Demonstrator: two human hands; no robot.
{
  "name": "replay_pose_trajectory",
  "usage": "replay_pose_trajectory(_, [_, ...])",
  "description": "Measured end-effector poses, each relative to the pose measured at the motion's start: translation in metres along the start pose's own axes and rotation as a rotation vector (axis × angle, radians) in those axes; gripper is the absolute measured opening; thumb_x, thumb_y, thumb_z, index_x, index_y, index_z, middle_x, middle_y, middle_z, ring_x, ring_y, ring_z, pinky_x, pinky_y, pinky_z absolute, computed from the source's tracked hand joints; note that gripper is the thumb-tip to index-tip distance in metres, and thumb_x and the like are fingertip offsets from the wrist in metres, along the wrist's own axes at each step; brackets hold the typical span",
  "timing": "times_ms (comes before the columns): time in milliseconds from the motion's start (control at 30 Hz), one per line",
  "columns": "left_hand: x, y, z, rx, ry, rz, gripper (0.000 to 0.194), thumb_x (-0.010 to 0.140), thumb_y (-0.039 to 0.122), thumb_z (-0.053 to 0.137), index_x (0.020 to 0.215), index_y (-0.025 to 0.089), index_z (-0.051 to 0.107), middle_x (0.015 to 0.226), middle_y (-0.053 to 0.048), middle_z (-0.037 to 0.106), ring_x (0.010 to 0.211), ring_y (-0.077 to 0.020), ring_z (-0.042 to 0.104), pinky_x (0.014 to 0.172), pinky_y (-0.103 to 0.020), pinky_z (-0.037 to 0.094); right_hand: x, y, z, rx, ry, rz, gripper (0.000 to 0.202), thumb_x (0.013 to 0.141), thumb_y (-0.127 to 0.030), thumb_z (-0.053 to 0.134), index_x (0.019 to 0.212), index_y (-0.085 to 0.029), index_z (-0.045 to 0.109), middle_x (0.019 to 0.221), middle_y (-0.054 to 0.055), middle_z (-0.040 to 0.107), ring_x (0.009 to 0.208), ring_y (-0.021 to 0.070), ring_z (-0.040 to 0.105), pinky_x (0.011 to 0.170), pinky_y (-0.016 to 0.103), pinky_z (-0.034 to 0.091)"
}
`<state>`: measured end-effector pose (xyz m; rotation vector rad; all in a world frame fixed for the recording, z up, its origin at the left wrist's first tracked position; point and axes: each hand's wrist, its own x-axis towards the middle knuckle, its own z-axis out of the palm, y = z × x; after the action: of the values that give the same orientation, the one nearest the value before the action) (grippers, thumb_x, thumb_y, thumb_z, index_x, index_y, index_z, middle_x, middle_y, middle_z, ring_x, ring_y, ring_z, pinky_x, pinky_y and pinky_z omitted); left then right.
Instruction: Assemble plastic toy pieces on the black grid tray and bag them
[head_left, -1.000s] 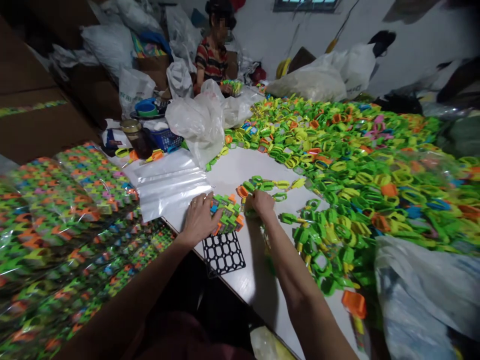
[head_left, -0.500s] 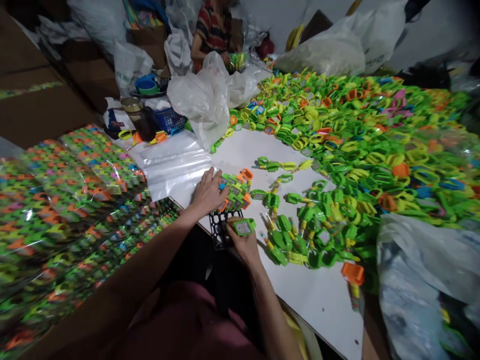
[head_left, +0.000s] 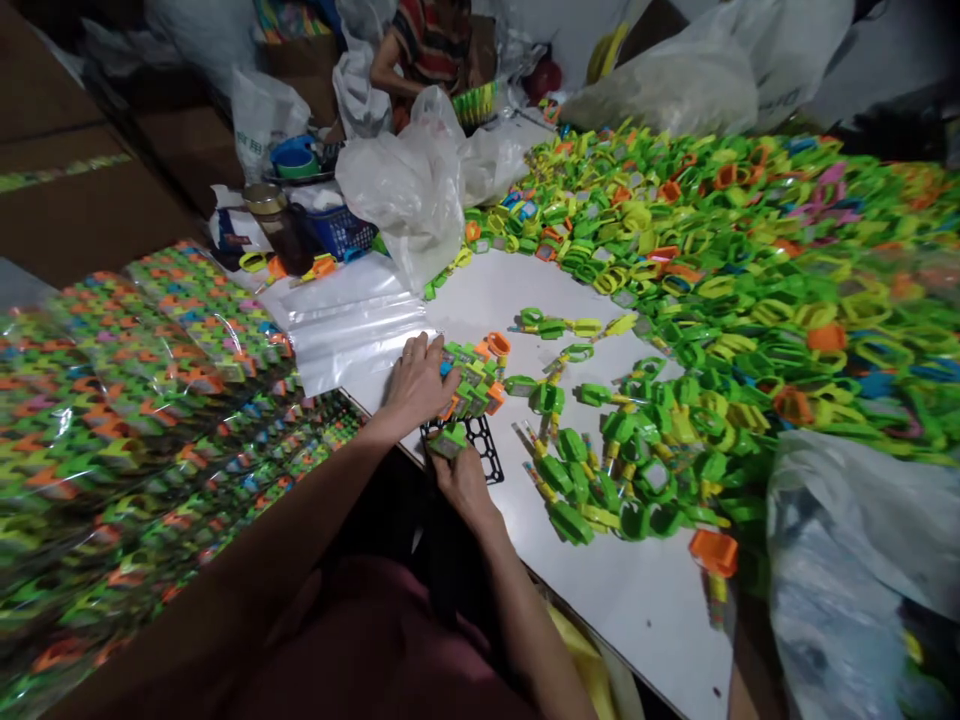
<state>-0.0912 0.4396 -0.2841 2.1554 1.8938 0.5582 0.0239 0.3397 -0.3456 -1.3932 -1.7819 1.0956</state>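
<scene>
My left hand (head_left: 418,378) lies palm down with its fingers stretched out, against the left side of a packed cluster of toy watches (head_left: 472,382) in green, orange and blue. The cluster stands on a black rack with round holes (head_left: 487,455), whose front part shows bare. My right hand (head_left: 463,482) is closed on a green toy watch (head_left: 449,440) over the rack's near left part. What lies beneath its fingers is hidden. To the right, loose green toy watches (head_left: 574,478) with thin, clear-ended tubes lie scattered on the white table (head_left: 525,285).
A large heap of toy watches (head_left: 712,260) covers the table's far right. Filled plastic packs (head_left: 112,370) are stacked at left, beside a clear plastic sheet (head_left: 360,325). A jar (head_left: 279,228) and white bags (head_left: 409,180) stand behind. Another person (head_left: 431,50) sits at the back.
My right hand has moved left and slightly up with the green toy watch, uncovering the rack's right part. My left hand stays on the cluster. The view has shifted slightly.
</scene>
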Motion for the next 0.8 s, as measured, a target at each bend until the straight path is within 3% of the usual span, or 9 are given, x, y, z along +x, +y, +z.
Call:
replay_pose_trajectory(167, [0.001, -0.004, 0.004, 0.009, -0.017, -0.018, 0.059, 0.091, 0.04, 0.05, 0.139, 0.006, 0.042, 0.149, -0.026, 0.037, 0.139, -0.0423, 0.031, 0.11, -0.057, 0.034, 0.011, -0.002, 0.0, -0.212, -0.062, 0.026, 0.025, 0.083, -0.009, 0.043, 0.103, -0.012, 0.057, 0.101, 0.014, 0.064, 0.093, 0.0222, 0.06, 0.084, 0.033, 0.049])
replay_pose_trajectory(300, [0.003, -0.01, -0.002, -0.04, 0.027, 0.002, 0.057, 0.089, 0.044, 0.054, 0.135, 0.011, 0.048, 0.148, -0.023, 0.04, 0.139, -0.0403, 0.034, 0.11, -0.058, 0.034, 0.02, -0.016, -0.005, -0.28, -0.133, 0.098, 0.024, 0.083, -0.01, 0.048, 0.105, -0.011, 0.057, 0.097, 0.014, 0.064, 0.089, 0.0227, 0.06, 0.079, 0.031, 0.049])
replay_pose_trajectory(367, [-0.002, -0.011, -0.011, -0.076, 0.108, 0.063, 0.051, 0.091, 0.047, 0.05, 0.132, 0.017, 0.053, 0.148, -0.017, 0.042, 0.139, -0.0366, 0.036, 0.11, -0.058, 0.034, 0.02, -0.022, -0.008, -0.277, -0.145, 0.109, 0.018, 0.084, -0.012, 0.049, 0.1, -0.012, 0.059, 0.094, 0.012, 0.064, 0.086, 0.0224, 0.06, 0.077, 0.031, 0.048])
replay_pose_trajectory(433, [-0.014, -0.009, -0.02, -0.094, 0.176, 0.215, 0.042, 0.095, 0.044, 0.044, 0.13, 0.024, 0.055, 0.147, -0.01, 0.045, 0.139, -0.0311, 0.036, 0.114, -0.057, 0.028, 0.015, -0.025, -0.015, -0.246, -0.139, 0.092, 0.014, 0.085, -0.013, 0.05, 0.094, -0.013, 0.06, 0.091, 0.01, 0.065, 0.084, 0.0214, 0.06, 0.076, 0.03, 0.048])
replay_pose_trajectory(500, [-0.029, -0.007, -0.023, -0.082, 0.15, 0.408, 0.037, 0.097, 0.038, 0.042, 0.128, 0.027, 0.057, 0.141, -0.006, 0.053, 0.139, -0.0267, 0.038, 0.118, -0.056, 0.02, 0.004, -0.025, -0.03, -0.222, -0.092, 0.054, 0.016, 0.087, -0.014, 0.05, 0.098, -0.015, 0.061, 0.094, 0.009, 0.065, 0.087, 0.0207, 0.06, 0.077, 0.029, 0.047])
replay_pose_trajectory(567, [-0.043, -0.008, -0.017, -0.058, 0.075, 0.521, 0.034, 0.097, 0.033, 0.043, 0.126, 0.027, 0.059, 0.134, -0.005, 0.059, 0.137, -0.0252, 0.042, 0.119, -0.055, 0.018, -0.01, -0.02, -0.054, -0.302, 0.015, 0.112, 0.021, 0.088, -0.016, 0.05, 0.106, -0.017, 0.06, 0.099, 0.009, 0.065, 0.089, 0.0205, 0.061, 0.077, 0.028, 0.047])
replay_pose_trajectory(667, [-0.05, -0.013, -0.002, -0.043, 0.07, 0.547, 0.033, 0.096, 0.03, 0.045, 0.124, 0.025, 0.06, 0.133, -0.007, 0.06, 0.135, -0.0254, 0.043, 0.118, -0.055, 0.02, -0.026, -0.007, -0.096, -0.637, 0.164, 0.344, 0.025, 0.087, -0.015, 0.049, 0.11, -0.016, 0.061, 0.099, 0.012, 0.064, 0.085, 0.0225, 0.06, 0.07, 0.03, 0.045])
replay_pose_trajectory(800, [-0.041, -0.025, 0.002, -0.046, 0.089, 0.562, 0.032, 0.097, 0.031, 0.043, 0.123, 0.023, 0.061, 0.132, -0.007, 0.061, 0.135, -0.0239, 0.044, 0.118, -0.053, 0.02, -0.024, 0.01, -0.142, -0.903, 0.092, 0.361, 0.02, 0.085, -0.013, 0.052, 0.1, -0.013, 0.065, 0.088, 0.014, 0.063, 0.085, 0.0255, 0.058, 0.069, 0.033, 0.043])
